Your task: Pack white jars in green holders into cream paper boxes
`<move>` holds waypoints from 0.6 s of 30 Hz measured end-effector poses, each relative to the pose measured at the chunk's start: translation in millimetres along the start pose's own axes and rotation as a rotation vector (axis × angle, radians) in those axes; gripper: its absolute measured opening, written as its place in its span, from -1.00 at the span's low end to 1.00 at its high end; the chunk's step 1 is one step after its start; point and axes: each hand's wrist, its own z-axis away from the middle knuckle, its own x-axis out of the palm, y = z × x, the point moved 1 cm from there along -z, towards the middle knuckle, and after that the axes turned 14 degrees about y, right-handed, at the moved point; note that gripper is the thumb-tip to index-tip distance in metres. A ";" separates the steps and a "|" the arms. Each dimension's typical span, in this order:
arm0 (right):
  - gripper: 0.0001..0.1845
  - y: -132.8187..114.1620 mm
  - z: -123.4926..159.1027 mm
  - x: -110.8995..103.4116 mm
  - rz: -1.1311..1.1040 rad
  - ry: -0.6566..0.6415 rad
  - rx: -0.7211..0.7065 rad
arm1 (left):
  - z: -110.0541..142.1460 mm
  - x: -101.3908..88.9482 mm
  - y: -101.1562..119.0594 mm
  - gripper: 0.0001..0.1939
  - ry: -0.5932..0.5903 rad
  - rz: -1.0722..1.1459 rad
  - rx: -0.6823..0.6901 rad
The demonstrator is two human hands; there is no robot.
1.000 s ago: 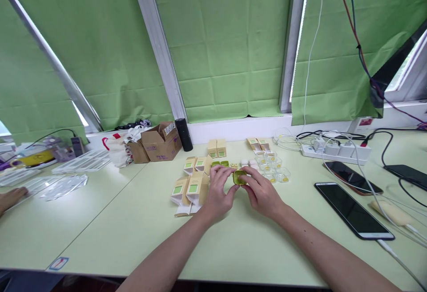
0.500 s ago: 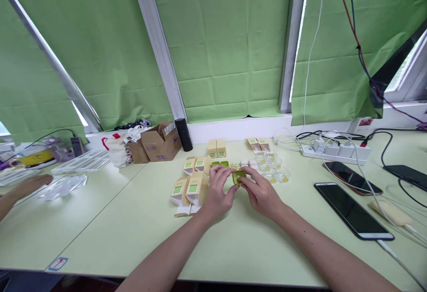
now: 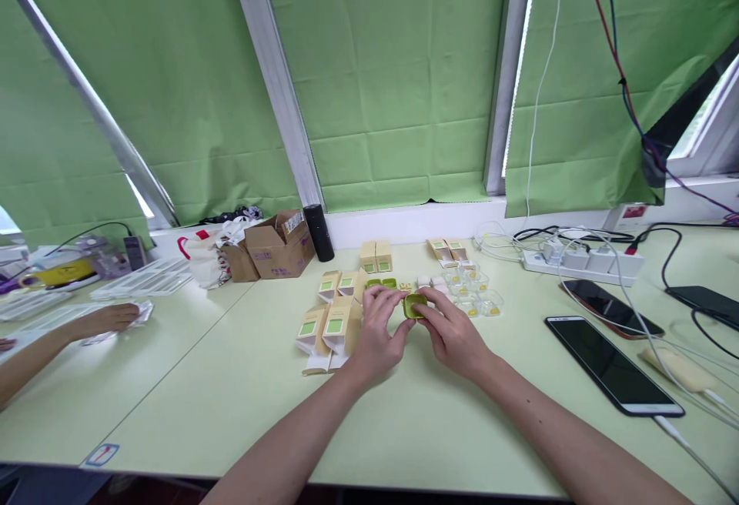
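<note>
Between my two hands is a small, square green tray [image 3: 414,306] with rounded corners, held a little above the table. The fingers of my left hand [image 3: 381,328] pinch its left side. My right hand [image 3: 453,332] grips the right side, with fingertips at its inside and rim. Just behind my left hand lie more small green trays [image 3: 382,283]. Open cream cartons with green windows [image 3: 341,322] stand left of that hand. Beyond my right hand are several clear plastic cups with yellow bottoms [image 3: 470,301] and some small white blocks [image 3: 433,282].
Further back stand closed cream cartons [image 3: 376,256], open cartons [image 3: 449,251], a black cylinder [image 3: 319,232] and a cardboard box [image 3: 280,245]. At right lie a phone [image 3: 612,362], cables and a power strip [image 3: 583,265]. Another person's hand [image 3: 109,319] is at far left.
My hands and the green tray have barely moved. The other person's hand has reached to the right, onto the clear plastic at far left.
</note>
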 end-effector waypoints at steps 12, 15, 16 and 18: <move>-0.85 4.2 0.0 3.0 -0.066 0.152 0.226 | -1.5 -1.7 0.0 -0.58 -0.029 -0.010 -0.037; -0.81 5.8 -1.5 3.6 -0.129 0.170 0.378 | -1.7 -1.3 -0.2 -0.60 -0.018 -0.013 -0.041; -0.77 6.0 -2.1 3.5 -0.149 0.163 0.429 | -1.6 -1.1 -0.1 -0.60 -0.017 -0.013 -0.042; -0.71 6.1 -3.2 3.2 -0.171 0.142 0.520 | -1.1 -0.7 0.1 -0.58 -0.020 -0.014 -0.039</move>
